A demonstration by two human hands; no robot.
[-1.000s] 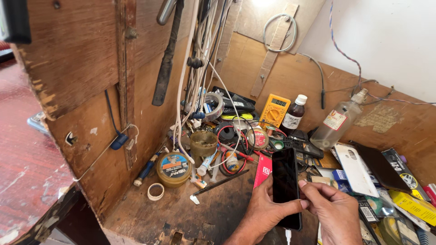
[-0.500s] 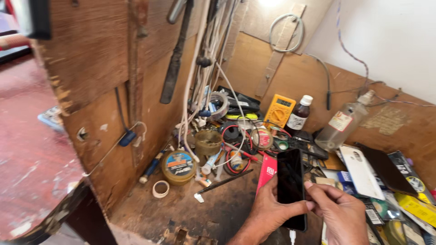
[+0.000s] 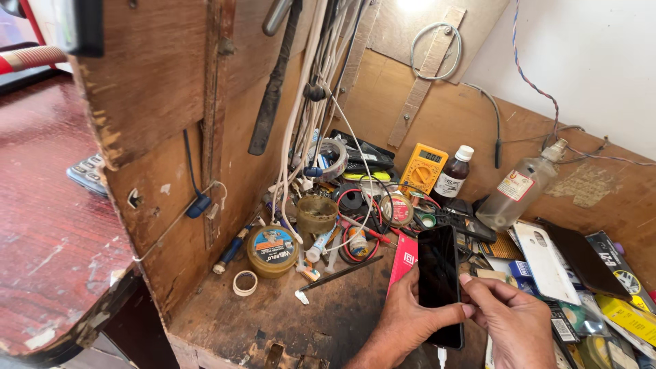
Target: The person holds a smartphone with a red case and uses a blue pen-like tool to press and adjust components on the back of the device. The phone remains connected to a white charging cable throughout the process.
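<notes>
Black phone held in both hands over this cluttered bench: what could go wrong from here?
The black phone is held only by its edges between the left hand and right hand; a slip could drop it onto the wooden bench. A white cable hangs from its lower end and might snag or tug the phone. The clear bottle leans close by among loose parts, so a stray elbow could tip it.

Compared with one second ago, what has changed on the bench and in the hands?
Very little. The left hand and right hand still hold the black phone upright over the wooden bench; the right fingers have shifted slightly along its edge. The yellow multimeter, brown bottle and round tin have not moved.
</notes>
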